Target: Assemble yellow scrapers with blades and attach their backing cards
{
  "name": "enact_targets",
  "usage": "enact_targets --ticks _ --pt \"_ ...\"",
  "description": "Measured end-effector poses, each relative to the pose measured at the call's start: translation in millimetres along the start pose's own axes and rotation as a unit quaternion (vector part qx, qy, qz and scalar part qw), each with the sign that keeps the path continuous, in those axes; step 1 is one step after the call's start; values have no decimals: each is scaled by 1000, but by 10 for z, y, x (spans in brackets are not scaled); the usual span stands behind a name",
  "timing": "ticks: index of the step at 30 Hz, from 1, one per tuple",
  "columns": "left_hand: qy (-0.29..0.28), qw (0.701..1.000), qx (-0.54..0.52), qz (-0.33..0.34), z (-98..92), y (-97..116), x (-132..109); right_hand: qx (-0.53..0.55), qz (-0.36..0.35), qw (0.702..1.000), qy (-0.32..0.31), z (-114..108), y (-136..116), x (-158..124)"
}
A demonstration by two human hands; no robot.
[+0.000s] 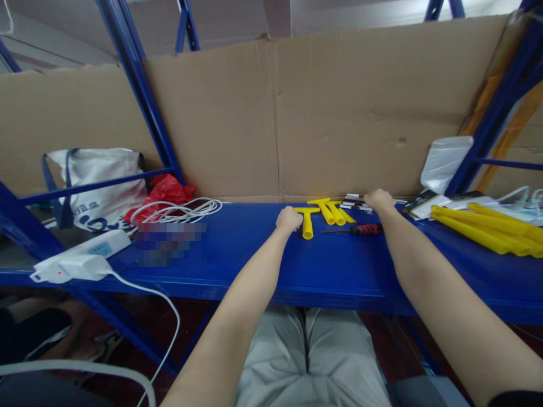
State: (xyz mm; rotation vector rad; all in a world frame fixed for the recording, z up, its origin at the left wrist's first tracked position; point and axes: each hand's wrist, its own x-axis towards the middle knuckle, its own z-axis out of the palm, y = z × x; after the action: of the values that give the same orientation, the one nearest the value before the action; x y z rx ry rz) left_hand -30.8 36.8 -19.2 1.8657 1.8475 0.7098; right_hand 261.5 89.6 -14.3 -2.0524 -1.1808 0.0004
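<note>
My left hand (pixel 289 219) is closed at the left end of a yellow T-shaped handle (pixel 307 225), whose round hollow end faces me. The fingertips are mostly hidden behind the hand. Just right of that handle, several more yellow T-shaped handles (pixel 328 212) lie in a cluster on the blue shelf table (pixel 246 249). My right hand (pixel 379 199) reaches farther back, its fingers curled beside small black-and-white pieces (pixel 354 202); what it grips, if anything, cannot be made out. Below it lies a screwdriver (pixel 365 229) with a red-and-black grip, its shaft pointing left.
Long yellow pieces (pixel 479 229) and flat black-and-white packets (pixel 426 204) lie at the right. A white pouch (pixel 447 161) leans by the post. Left are a power strip (pixel 91 249), coiled white cable (pixel 190 210), red plastic bag (pixel 167 192) and cloth bag (pixel 106 186). Cardboard (pixel 339 113) walls the back.
</note>
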Motion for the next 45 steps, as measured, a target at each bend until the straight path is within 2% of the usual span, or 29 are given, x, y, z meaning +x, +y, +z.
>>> enact_targets --ticks 2,4,6,8,9,10,12,16,18,21,25,27,30,35,40,43,45 --pt "5 1000 5 3 0 12 -11 52 19 998 22 -120 -73 -84" --pt "11 1000 5 9 3 20 -17 173 38 983 50 -227 -151 -156" --pt "15 1000 -4 13 9 28 -20 336 85 935 78 -318 -233 -216" --pt "13 1000 -19 12 17 37 -23 475 145 862 94 -393 -310 -275" --pt "11 1000 -24 12 22 43 -27 522 170 830 98 -422 -343 -312" --pt "10 1000 -23 14 27 48 -33 545 182 813 94 -444 -368 -355" --pt "14 999 -9 27 42 59 -49 574 186 795 65 -467 -399 -466" --pt "27 999 4 46 89 82 -86 653 182 733 -57 -474 -413 -714" --pt "29 999 -11 36 115 99 -97 673 175 715 -71 -493 -422 -798" --pt "40 998 -39 31 136 118 -103 682 161 708 -80 -542 -446 -862" --pt "42 995 -90 11 122 116 -101 676 143 716 -105 -569 -466 -906" --pt "12 987 -159 -9 103 111 -101 668 127 723 -119 -553 -471 -928" --pt "-21 956 -288 -53 60 108 -97 651 111 737 -142 -512 -477 -957" --pt "37 918 -391 -60 -38 115 -85 626 92 754 -176 -457 -490 -992" --pt "63 893 -444 -51 -98 131 -68 605 80 765 -207 -441 -501 -1026" --pt "114 866 -483 -53 -127 109 -18 598 48 763 -240 -461 -513 -1053" --pt "158 838 -519 -64 -159 78 30 597 24 756 -267 -487 -523 -1075"
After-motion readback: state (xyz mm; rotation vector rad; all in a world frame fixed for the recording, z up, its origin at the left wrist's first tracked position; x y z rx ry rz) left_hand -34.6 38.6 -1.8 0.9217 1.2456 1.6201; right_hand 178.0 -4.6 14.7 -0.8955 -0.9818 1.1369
